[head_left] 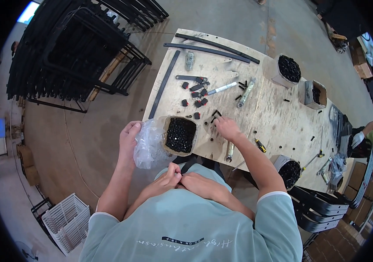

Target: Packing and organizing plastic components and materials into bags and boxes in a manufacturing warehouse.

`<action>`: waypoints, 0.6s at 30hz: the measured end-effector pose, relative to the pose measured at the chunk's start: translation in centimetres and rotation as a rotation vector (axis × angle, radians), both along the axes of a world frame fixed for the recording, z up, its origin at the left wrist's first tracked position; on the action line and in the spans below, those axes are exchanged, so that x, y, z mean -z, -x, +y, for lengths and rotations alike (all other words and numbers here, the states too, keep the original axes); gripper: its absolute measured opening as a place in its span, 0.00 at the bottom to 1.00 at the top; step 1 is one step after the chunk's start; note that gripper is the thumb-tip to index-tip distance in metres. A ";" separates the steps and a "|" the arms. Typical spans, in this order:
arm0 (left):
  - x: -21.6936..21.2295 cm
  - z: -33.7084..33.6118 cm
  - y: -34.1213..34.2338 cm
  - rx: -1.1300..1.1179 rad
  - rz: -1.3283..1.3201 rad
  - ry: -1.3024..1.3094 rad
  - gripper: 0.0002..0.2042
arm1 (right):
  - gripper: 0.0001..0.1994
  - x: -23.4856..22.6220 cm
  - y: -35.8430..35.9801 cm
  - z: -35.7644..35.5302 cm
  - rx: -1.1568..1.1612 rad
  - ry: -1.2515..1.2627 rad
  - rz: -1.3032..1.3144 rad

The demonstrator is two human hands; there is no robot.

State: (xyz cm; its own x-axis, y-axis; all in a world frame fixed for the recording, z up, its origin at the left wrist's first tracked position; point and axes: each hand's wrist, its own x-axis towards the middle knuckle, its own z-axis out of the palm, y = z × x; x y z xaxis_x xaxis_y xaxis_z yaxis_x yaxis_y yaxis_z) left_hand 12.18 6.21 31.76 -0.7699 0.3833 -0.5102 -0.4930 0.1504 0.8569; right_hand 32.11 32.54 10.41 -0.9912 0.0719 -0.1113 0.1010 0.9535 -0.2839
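Observation:
My left hand [128, 139] is closed on a clear plastic bag [150, 146], which hangs crumpled beside the table's near left corner. On the wooden tabletop [221, 98], my right hand [227, 127] reaches down with its fingertips pinched on black bolts [215, 114]; exactly how many it grips is hidden. Between the two hands stands an open box of small black parts [181, 135]. A second pair of hands [176, 178] meets at my waist, over the shirt; whose they are, I cannot tell. Near my right wrist lies a wrench [230, 150].
Black-and-red clips [198, 89], a marker [222, 88] and flat dark bars [207, 51] lie farther up the table. More boxes of black parts [289, 70] stand right. Black metal frames [82, 52] are stacked left. A gloved co-worker's hand [358, 139] shows at far right.

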 end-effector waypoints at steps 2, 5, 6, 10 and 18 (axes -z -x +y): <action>0.0 -0.2 -0.1 0.017 0.006 0.036 0.08 | 0.06 -0.2 -0.2 -0.1 0.015 0.020 -0.027; 0.0 -0.2 -0.7 -0.001 0.004 0.011 0.08 | 0.07 -0.6 -0.6 -0.1 0.035 0.035 -0.053; 0.3 -0.4 -0.7 -0.005 0.002 0.009 0.08 | 0.08 -0.7 -0.8 0.0 0.036 0.032 -0.050; 0.8 -0.1 -0.9 0.008 -0.015 0.033 0.08 | 0.11 -0.1 -1.9 1.0 -0.070 0.030 -0.043; 0.8 1.4 -1.5 0.050 -0.015 -0.019 0.08 | 0.09 0.2 -0.9 2.0 0.546 0.250 -0.055</action>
